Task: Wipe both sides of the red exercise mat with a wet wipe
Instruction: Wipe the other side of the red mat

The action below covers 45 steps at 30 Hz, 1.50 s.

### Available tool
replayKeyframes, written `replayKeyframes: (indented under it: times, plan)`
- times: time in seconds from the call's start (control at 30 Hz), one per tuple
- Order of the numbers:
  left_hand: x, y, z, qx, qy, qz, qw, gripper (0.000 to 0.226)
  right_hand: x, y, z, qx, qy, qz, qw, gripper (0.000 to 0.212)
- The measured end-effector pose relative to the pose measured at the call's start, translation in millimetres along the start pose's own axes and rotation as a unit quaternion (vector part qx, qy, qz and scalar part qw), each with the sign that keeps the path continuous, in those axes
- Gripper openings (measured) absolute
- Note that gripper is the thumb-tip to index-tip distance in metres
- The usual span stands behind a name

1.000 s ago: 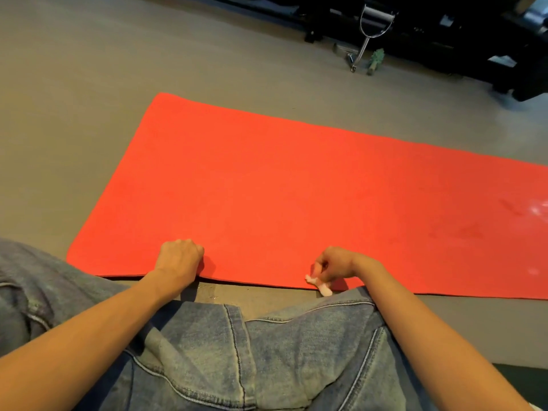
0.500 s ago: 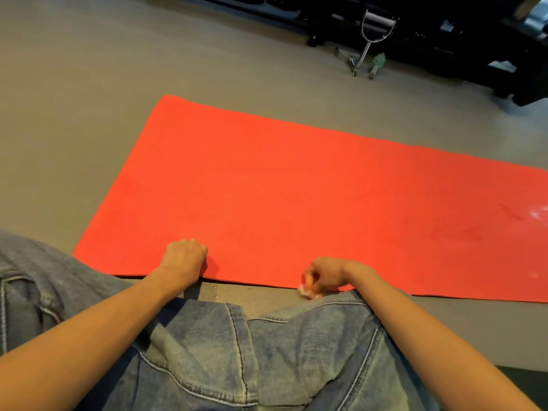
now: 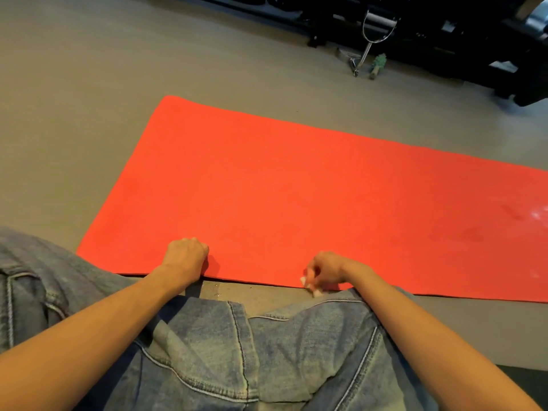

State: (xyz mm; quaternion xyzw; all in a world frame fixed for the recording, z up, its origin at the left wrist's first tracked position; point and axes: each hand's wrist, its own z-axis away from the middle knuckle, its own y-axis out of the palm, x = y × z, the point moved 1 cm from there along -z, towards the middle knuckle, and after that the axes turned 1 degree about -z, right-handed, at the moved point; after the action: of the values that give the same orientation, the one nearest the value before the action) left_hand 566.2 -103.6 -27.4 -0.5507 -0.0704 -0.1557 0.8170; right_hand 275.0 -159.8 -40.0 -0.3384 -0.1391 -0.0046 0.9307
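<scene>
The red exercise mat (image 3: 296,197) lies flat on the grey floor, running off the right side of the view. My left hand (image 3: 185,258) sits at the mat's near edge with its fingers curled over that edge. My right hand (image 3: 324,271) is also at the near edge, further right, and holds a crumpled white wet wipe (image 3: 310,284) that sticks out below the fingers. Whether the right fingers also pinch the mat is hidden.
My knees in blue jeans (image 3: 237,351) are just in front of the mat's near edge. Black gym equipment (image 3: 444,40) and a metal cable handle (image 3: 367,40) stand at the far right. Damp streaks (image 3: 510,215) mark the mat's right part.
Both hands stay at the mat's near edge. My right hand has shifted a little and the wipe is tucked closer under its fingers.
</scene>
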Motion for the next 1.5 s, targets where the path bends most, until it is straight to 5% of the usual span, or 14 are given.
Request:
replayKeyframes:
  times: [0.07, 0.17, 0.23, 0.33, 0.47, 0.7, 0.8, 0.87, 0.9, 1.07, 1.27, 1.33, 1.43, 1.5]
  plan:
    - [-1, 1, 0, -0.002, 0.004, 0.003, 1.0, 0.028, -1, 0, 9, 0.008, -0.024, -0.037, 0.999, 0.009]
    - [-1, 0, -1, -0.006, 0.005, 0.009, 1.0, 0.026, -12, -26, 12, -0.302, 0.017, -0.166, 0.939, 0.026]
    - [0, 0, -1, -0.005, 0.002, 0.004, 1.0, 0.026, -25, -34, 12, -0.412, 0.07, -0.213, 0.883, 0.039]
    - [-1, 1, 0, -0.001, 0.006, 0.001, 1.0, 0.028, -37, -30, 3, -0.371, 0.176, -0.099, 0.906, 0.022]
    - [0, 1, -1, -0.002, 0.006, 0.003, 1.0, 0.029, -36, -31, -5, -0.255, 0.185, 0.041, 0.948, 0.008]
    - [-1, 3, -1, -0.002, 0.009, 0.002, 1.0, 0.028, -19, -4, 16, 0.056, 0.082, -0.053, 0.994, 0.008]
    - [1, 3, -1, -0.005, 0.008, 0.003, 1.0, 0.028, -29, -18, 8, -0.133, 0.097, -0.133, 0.977, 0.021]
    - [0, 2, -1, -0.006, 0.008, -0.002, 1.0, 0.028, -34, -27, 6, -0.265, 0.149, -0.078, 0.95, 0.005]
    - [0, 2, -1, -0.006, 0.009, -0.004, 1.0, 0.027, -37, -28, 3, -0.298, 0.174, -0.061, 0.937, 0.016]
    - [-1, 2, -2, -0.004, 0.013, -0.004, 1.0, 0.028, -36, -26, -9, -0.257, 0.179, -0.006, 0.95, 0.018]
    - [-2, 3, -2, 0.004, 0.01, 0.003, 1.0, 0.028, -20, -3, 15, 0.038, 0.078, 0.019, 0.996, 0.015]
    - [-2, 2, -2, 0.002, 0.013, 0.006, 1.0, 0.029, -29, -10, 19, 0.003, 0.071, -0.028, 0.997, 0.007]
    - [-1, 1, -2, 0.0, 0.012, 0.0, 1.0, 0.03, -41, -27, 14, -0.227, 0.102, -0.094, 0.964, 0.023]
    - [-1, 2, -2, 0.0, 0.013, -0.003, 1.0, 0.029, -41, -27, 8, -0.283, 0.154, -0.065, 0.945, 0.012]
